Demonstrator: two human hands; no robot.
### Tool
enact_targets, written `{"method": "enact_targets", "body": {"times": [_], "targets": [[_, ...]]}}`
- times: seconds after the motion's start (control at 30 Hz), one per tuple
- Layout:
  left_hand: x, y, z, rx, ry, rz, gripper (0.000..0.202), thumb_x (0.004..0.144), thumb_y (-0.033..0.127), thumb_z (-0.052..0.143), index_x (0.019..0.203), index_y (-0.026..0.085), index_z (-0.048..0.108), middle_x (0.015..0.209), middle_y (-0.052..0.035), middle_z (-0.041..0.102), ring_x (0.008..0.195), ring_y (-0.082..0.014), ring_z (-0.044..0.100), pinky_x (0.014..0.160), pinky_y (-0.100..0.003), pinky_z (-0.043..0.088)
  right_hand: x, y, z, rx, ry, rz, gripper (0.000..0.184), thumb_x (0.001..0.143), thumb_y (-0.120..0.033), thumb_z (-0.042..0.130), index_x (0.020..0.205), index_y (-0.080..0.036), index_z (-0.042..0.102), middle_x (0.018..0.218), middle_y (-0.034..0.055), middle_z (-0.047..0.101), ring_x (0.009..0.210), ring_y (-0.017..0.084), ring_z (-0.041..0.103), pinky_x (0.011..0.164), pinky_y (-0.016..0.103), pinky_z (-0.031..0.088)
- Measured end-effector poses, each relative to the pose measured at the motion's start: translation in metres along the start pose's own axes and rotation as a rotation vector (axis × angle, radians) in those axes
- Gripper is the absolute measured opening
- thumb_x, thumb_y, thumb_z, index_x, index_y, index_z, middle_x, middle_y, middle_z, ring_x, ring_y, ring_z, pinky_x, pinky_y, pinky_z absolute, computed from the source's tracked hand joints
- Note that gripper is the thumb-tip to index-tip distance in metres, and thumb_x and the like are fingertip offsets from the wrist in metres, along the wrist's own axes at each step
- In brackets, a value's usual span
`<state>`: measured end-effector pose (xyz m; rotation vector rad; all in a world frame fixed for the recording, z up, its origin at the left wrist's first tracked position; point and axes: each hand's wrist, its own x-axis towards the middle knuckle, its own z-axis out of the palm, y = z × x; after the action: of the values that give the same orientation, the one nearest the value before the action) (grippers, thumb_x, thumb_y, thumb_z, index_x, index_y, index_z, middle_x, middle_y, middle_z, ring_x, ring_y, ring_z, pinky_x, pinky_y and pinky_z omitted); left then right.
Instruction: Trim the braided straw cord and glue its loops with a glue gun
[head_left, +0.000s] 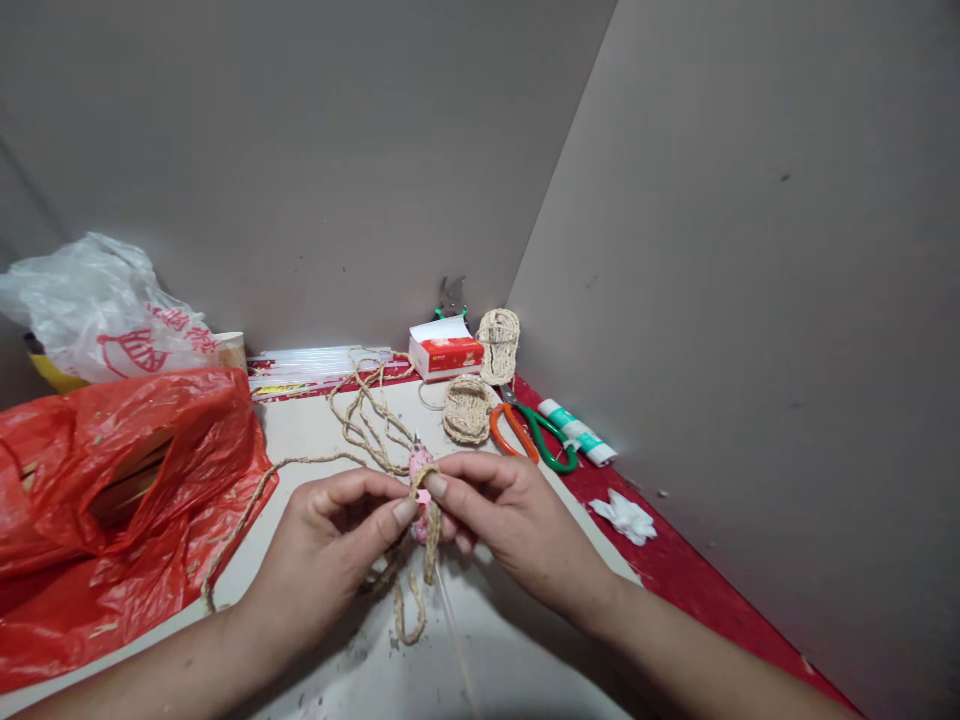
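My left hand (341,530) pinches a braided straw cord (409,603) between thumb and index finger. Close beside it, my right hand (510,520) grips the same cord, thumb against fingers. A short bend of cord spans the two fingertips, and loose ends hang below over the board. Just behind the fingers is a pink patterned object (420,457) with a pointed metal tip, partly hidden by the hands; its kind I cannot make out. More cord lies in loops beyond the hands and trails left toward a red bag.
Scissors (534,432) with orange and green handles lie right of two small woven straw slippers (466,410). A red-and-white box (448,358) stands behind. The red plastic bag (210,440) fills the left; a white roll (577,432) and crumpled tissue (624,517) lie along the right wall.
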<state>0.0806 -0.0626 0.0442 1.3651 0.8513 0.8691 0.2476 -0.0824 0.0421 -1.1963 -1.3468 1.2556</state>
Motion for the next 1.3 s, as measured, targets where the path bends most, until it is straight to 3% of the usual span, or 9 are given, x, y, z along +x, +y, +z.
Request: {"method": "enact_targets", "body": {"times": [0.13, 0.27, 0.47, 0.73, 0.9, 1.03, 1.3], "targets": [[0.0, 0.0, 0.003, -0.075, -0.023, -0.044, 0.014, 0.075, 0.03, 0.07, 0.072, 0.017, 0.069, 0.066, -0.001, 0.067, 0.055, -0.0096, 0.054, 0.055, -0.02, 0.043, -0.001, 0.006, 0.001, 0.037, -0.026, -0.019, 0.031, 0.084, -0.041, 0.057, 0.068, -0.014, 0.059, 0.058, -0.0012, 0.055, 0.048, 0.007, 0.046, 0.048, 0.021, 0.039], [0.002, -0.003, 0.001, -0.152, -0.038, -0.12, 0.019, 0.074, 0.034, 0.071, 0.071, 0.016, 0.065, 0.056, 0.0028, 0.06, 0.047, -0.0059, 0.044, 0.048, -0.017, 0.036, -0.001, 0.008, 0.002, 0.069, -0.013, -0.032, 0.032, 0.083, -0.042, 0.059, 0.071, -0.013, 0.062, 0.057, -0.0014, 0.056, 0.047, 0.007, 0.048, 0.048, 0.02, 0.039], [0.006, -0.009, -0.002, -0.213, -0.175, -0.231, 0.027, 0.082, 0.041, 0.061, 0.075, 0.015, 0.061, 0.064, 0.0004, 0.058, 0.051, -0.0061, 0.042, 0.05, -0.017, 0.034, 0.001, 0.01, 0.004, 0.135, 0.002, -0.045, 0.028, 0.083, -0.042, 0.061, 0.074, -0.015, 0.062, 0.056, -0.0017, 0.058, 0.047, 0.007, 0.052, 0.048, 0.019, 0.043], [0.0, -0.006, 0.003, -0.024, -0.223, -0.06, 0.03, 0.087, 0.039, 0.054, 0.072, 0.015, 0.063, 0.069, -0.0011, 0.058, 0.06, -0.0092, 0.044, 0.056, -0.02, 0.035, -0.001, 0.007, 0.005, 0.187, 0.052, -0.042, 0.028, 0.078, -0.042, 0.066, 0.075, -0.014, 0.064, 0.057, -0.0007, 0.061, 0.046, 0.007, 0.053, 0.046, 0.02, 0.044], [0.001, -0.002, -0.003, -0.044, -0.302, -0.164, 0.035, 0.089, 0.044, 0.048, 0.075, 0.015, 0.062, 0.053, 0.0035, 0.045, 0.049, -0.0083, 0.032, 0.049, -0.021, 0.027, 0.003, 0.009, -0.001, 0.337, -0.049, 0.009, 0.028, 0.075, -0.04, 0.07, 0.085, -0.015, 0.066, 0.058, -0.0004, 0.064, 0.043, 0.006, 0.051, 0.044, 0.018, 0.039], [0.002, -0.001, -0.006, -0.166, -0.429, -0.233, 0.035, 0.089, 0.045, 0.047, 0.077, 0.015, 0.062, 0.052, 0.0028, 0.046, 0.05, -0.0091, 0.036, 0.054, -0.021, 0.03, 0.007, 0.014, -0.006, 0.478, -0.177, 0.028, 0.034, 0.076, -0.041, 0.07, 0.099, -0.016, 0.069, 0.054, -0.0021, 0.061, 0.039, 0.004, 0.045, 0.042, 0.017, 0.033], [0.0, -0.002, -0.007, -0.194, -0.505, -0.293, 0.034, 0.086, 0.046, 0.053, 0.074, 0.014, 0.062, 0.055, -0.0003, 0.055, 0.05, -0.0092, 0.043, 0.056, -0.021, 0.033, 0.007, 0.018, -0.004, 0.613, -0.212, 0.043, 0.025, 0.07, -0.039, 0.076, 0.081, -0.016, 0.073, 0.051, -0.004, 0.056, 0.038, 0.003, 0.04, 0.04, 0.016, 0.029]]}}
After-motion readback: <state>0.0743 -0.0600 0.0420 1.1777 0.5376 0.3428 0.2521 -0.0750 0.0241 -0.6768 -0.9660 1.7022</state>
